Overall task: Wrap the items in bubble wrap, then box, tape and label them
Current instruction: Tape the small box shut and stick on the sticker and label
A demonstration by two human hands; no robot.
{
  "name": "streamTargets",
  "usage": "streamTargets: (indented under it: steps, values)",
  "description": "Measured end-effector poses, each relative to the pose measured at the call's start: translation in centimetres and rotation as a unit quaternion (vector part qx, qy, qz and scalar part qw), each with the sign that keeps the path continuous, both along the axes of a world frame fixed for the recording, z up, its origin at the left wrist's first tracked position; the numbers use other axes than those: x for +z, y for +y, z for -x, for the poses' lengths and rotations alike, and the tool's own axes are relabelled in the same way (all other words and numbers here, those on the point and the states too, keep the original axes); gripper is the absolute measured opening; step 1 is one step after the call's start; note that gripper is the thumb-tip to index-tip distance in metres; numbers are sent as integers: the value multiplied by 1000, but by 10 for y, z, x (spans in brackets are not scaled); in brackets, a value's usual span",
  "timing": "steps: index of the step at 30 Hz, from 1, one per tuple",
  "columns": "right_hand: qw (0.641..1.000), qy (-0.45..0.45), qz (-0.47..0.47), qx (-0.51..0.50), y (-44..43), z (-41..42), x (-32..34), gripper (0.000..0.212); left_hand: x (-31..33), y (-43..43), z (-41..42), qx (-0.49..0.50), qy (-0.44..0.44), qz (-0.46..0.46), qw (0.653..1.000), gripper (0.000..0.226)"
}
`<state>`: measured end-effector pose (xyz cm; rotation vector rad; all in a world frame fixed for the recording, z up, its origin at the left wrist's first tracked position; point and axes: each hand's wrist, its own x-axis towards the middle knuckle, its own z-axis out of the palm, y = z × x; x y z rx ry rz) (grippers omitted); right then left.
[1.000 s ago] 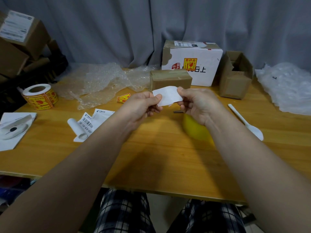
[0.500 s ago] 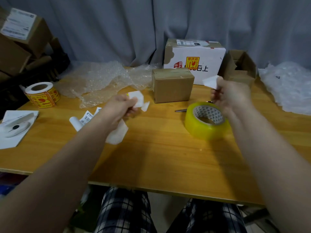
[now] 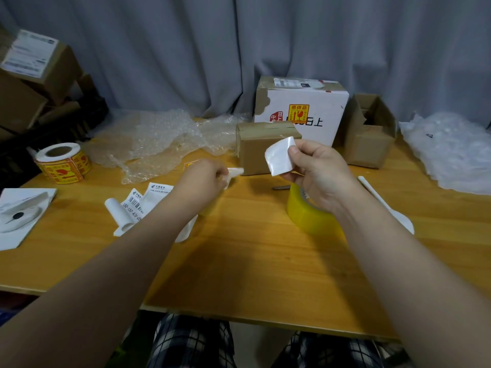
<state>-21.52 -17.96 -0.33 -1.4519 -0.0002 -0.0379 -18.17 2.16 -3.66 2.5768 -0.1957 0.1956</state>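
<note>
On the tabletop [image 3: 252,261] the small taped box [image 3: 255,152] sits just behind both hands; it looks stiff and probably light, and should stay put under a pressing palm. The right hand [image 3: 318,171] pinches the white label [image 3: 280,155] by one edge in front of the box. The label is thin, floppy and likely tacky, so it is best held at its margin. The left hand [image 3: 202,179] has its fingers [image 3: 221,174] curled round a crumpled backing scrap [image 3: 235,171].

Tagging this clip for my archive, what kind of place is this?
Likely a small parcel-packing desk: a sealed cardboard box, bubble wrap, a roll of fragile stickers and packing tape.
</note>
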Motion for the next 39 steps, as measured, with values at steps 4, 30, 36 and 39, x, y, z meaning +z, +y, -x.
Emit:
streamTargets:
  steps: [4,30,36,39]
  values:
    - [1000,-2,-6,11,1,1,2,14,-2,-4,0,-7,47,-164,985,42]
    - [996,77,-50,15,-5,-6,11,37,27,-50,12,-47,-43,452,890,9]
    - [994,6,105,-20,-1,-26,7,5,18,-62,2,-66,-17,483,873,8]
    - [976,-23,214,-38,-7,-41,10,6,19,-62,-11,-28,-31,388,921,9]
